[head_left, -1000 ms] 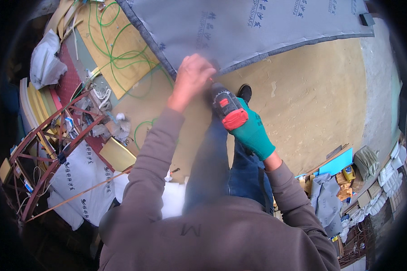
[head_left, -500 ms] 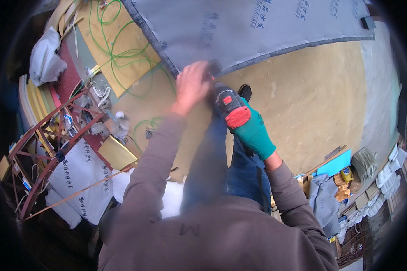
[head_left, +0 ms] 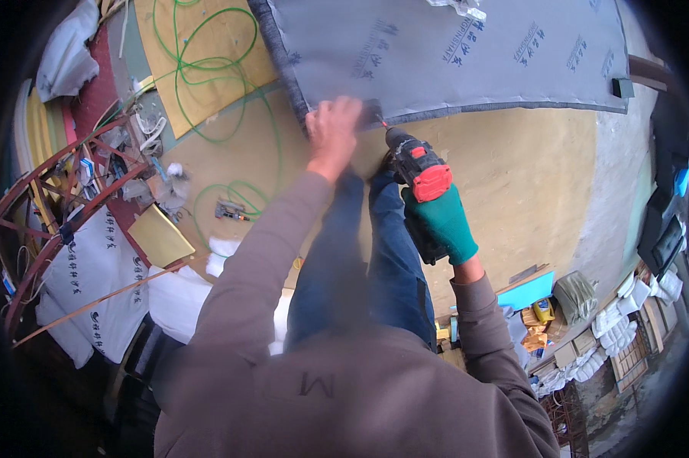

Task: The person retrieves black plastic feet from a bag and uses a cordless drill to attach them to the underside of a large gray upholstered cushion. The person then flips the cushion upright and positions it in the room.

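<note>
My bare left hand is closed around a small dark block at the near left corner of a grey fabric-backed upholstered panel. Its fingers partly cover the block. In my green-gloved right hand is a red and black cordless drill, gripped by the handle. The drill's thin bit points up and left at the block; whether it touches cannot be made out. A similar black block sits at the panel's right corner. Dark piping edges the panel.
A green hose lies coiled on the floor at the left. Near it are a red metal frame, a small tool and white printed sheeting. Scraps and a blue board lie at the right.
The drill has swung to the right and its bit now shows beside the block. My left hand stays at the panel's corner. The whole view has shifted slightly.
</note>
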The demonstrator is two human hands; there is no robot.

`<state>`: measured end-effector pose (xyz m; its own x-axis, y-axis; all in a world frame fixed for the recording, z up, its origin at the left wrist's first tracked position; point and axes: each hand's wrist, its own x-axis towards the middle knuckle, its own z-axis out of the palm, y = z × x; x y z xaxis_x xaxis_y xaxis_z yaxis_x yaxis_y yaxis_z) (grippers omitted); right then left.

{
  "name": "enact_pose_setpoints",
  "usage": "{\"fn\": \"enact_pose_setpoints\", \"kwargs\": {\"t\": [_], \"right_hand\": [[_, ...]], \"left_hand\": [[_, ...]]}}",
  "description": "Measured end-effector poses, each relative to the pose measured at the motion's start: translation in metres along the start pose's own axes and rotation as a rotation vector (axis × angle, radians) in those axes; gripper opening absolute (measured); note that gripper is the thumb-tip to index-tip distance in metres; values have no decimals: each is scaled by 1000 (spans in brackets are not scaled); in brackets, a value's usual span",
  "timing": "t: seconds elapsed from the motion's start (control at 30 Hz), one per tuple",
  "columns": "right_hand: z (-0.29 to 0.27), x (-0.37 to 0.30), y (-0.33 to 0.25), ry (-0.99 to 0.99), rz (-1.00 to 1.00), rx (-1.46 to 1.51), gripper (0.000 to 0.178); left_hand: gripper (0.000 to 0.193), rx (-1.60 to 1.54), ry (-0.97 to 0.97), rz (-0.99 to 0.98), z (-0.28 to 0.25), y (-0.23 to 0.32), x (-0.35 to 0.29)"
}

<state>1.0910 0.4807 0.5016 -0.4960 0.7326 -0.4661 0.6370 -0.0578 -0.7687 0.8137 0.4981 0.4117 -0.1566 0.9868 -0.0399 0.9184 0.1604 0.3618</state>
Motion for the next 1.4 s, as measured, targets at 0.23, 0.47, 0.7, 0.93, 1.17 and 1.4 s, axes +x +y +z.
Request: {"fn": "enact_pose_setpoints", "kwargs": {"t": [0.23, 0.47, 0.7, 0.93, 1.17, 1.4], "right_hand": [[-27, 30, -54, 22, -178, -94, 23], [-62, 65, -120, -209, 247, -43, 47], [-64, 74, -139, -233, 290, -53, 54], [-68, 75, -136, -224, 145, -75, 48], [-62, 73, -121, -254, 186, -96, 57], [-63, 85, -116, -278, 49, -176, 55]], "left_hand": [[43, 6, 25, 5, 2, 1, 1], [46, -22, -8, -18, 3, 1, 0], [31, 23, 42, -10, 3, 1, 2], [23, 16, 62, 9, 0, 0, 3], [42, -3, -41, -14, 0, 1, 1], [44, -64, -8, -13, 0, 0, -1]]}}
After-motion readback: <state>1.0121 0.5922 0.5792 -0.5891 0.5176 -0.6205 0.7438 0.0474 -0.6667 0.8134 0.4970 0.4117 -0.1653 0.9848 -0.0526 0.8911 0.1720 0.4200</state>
